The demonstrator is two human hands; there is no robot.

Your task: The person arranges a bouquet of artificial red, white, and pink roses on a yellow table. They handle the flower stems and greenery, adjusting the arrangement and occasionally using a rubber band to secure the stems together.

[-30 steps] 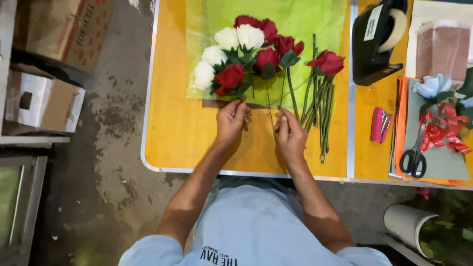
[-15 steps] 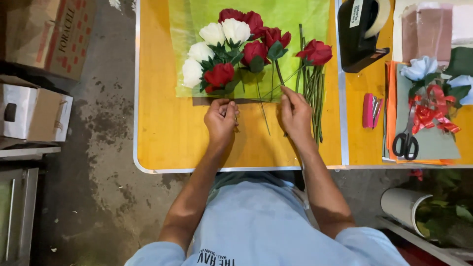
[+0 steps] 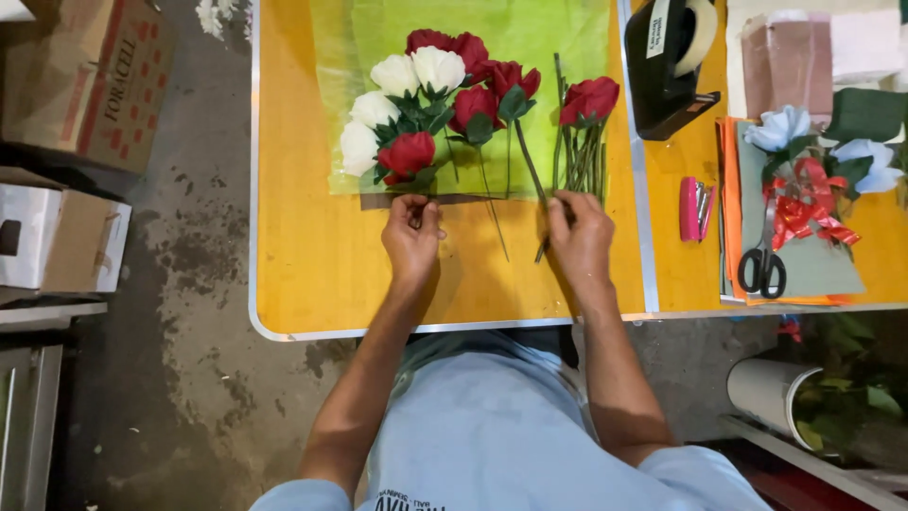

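— Fingers (image 3: 416, 214) of the left hand (image 3: 412, 241) pinched shut on the bouquet stems (image 3: 413, 201); right hand (image 3: 579, 237) gripping a single rose stem (image 3: 530, 170).

— Best handled how?

— Probably by laying that stem parallel, heads level, left grip firm.

— And the roses?

— Red and white bunch (image 3: 430, 104) on green wrapping paper (image 3: 558, 38), at twelve o'clock from the left hand, on the yellow tabletop (image 3: 312, 274); spare stems (image 3: 584, 156) at twelve o'clock from the right.
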